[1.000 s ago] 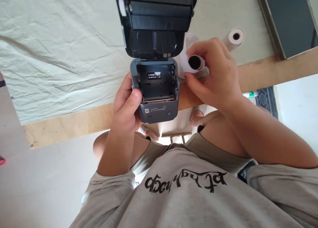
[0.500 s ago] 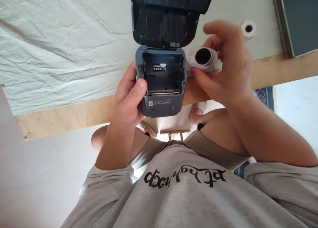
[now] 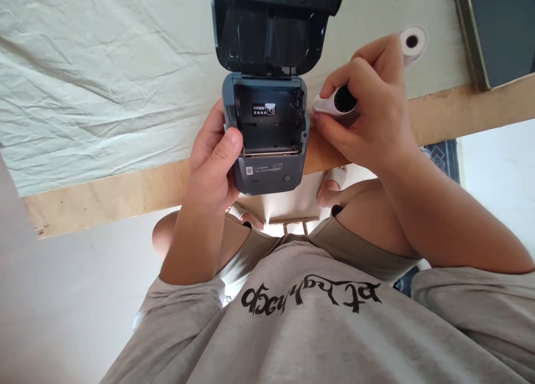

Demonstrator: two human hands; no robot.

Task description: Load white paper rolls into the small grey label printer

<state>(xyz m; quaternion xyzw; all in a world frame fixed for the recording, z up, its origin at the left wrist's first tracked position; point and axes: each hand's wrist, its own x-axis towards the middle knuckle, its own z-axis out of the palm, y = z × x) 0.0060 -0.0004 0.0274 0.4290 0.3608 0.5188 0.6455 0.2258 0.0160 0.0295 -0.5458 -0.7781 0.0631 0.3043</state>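
White thermal paper roll with dark hollow core (image 3: pixel 337 101): light, crushable, unwinds easily; pinched at ends by right hand (image 3: pixel 368 116). Dark grey plastic label printer, lid open (image 3: pixel 267 136): rigid, gripped at side by left hand (image 3: pixel 213 161).

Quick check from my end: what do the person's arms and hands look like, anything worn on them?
Both hands, left hand and right hand, are bare: no gloves, rings or watch visible. Forearms are bare too. Grey sweatshirt sleeves are pushed up near the elbows.

Head view, steeply downward, seemingly close.
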